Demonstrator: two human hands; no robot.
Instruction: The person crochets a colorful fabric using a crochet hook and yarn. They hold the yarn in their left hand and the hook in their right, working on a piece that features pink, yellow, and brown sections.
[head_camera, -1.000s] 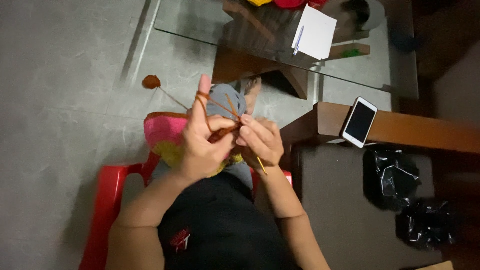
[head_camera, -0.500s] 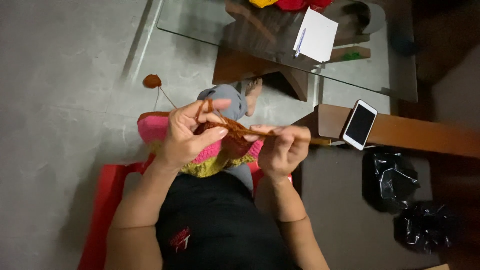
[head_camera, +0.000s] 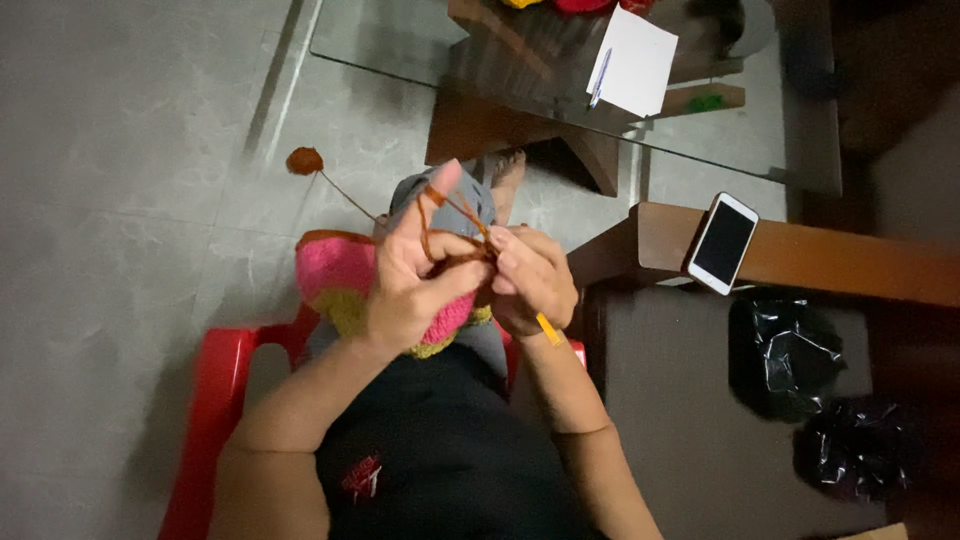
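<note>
I sit on a red plastic chair (head_camera: 215, 380) with a pink and yellow crocheted piece (head_camera: 335, 280) on my lap. My left hand (head_camera: 415, 275) pinches the work, its index finger raised with orange-brown yarn (head_camera: 450, 205) looped over it. My right hand (head_camera: 535, 280) touches the left and grips a crochet hook (head_camera: 548, 328), whose yellow handle end sticks out below the palm. The hook's tip is hidden between the hands. A strand of yarn runs from the hands to a small orange-brown yarn ball (head_camera: 304, 160) on the floor.
A glass table (head_camera: 400, 50) with a wooden base stands ahead, carrying a white paper (head_camera: 640, 65) with a pen. A white phone (head_camera: 723, 243) lies on a wooden bench at right. Two black plastic bags (head_camera: 785, 355) sit on the dark floor at right.
My hands came back together after spreading apart half a second ago. The left index finger is raised again with yarn over it, and the hook points down once more.
</note>
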